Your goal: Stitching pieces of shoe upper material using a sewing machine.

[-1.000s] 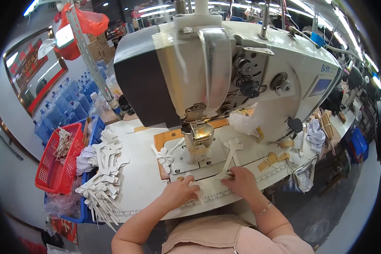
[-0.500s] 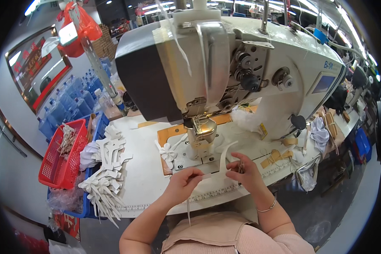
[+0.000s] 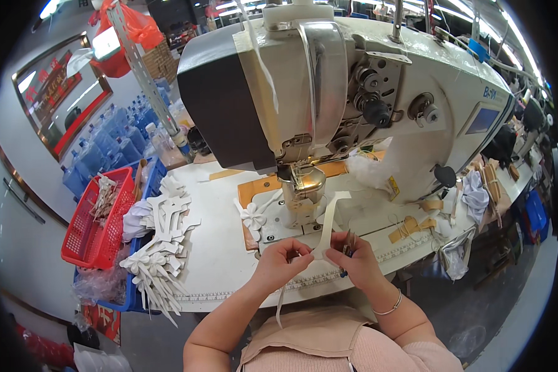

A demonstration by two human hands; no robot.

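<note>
A white strip [image 3: 328,224] stands up between my hands at the front of the sewing machine [image 3: 443,105]. My left hand [image 3: 282,265] pinches the strip's lower part, and a narrow tail [image 3: 281,305] hangs below it. My right hand [image 3: 361,263] is closed around slim metal snips [image 3: 348,243] with a blue end, while its thumb and finger grip the strip. Both sets of fingertips almost meet, just in front of the brassy presser foot area [image 3: 308,181]. A white flower-shaped piece [image 3: 252,218] lies on the machine bed to the left.
White strap pieces [image 3: 167,230] are heaped along the table's left edge. Beside them are a red basket [image 3: 84,251] and a blue crate [image 3: 129,297]. A ruler tape [image 3: 220,296] follows the front edge. Tan scraps [image 3: 409,229] and cloth bundles [image 3: 472,192] lie right.
My hands have come closer together, and the right hand has turned so the snips show more clearly. The strip now stands straighter. The whole view has shifted slightly.
</note>
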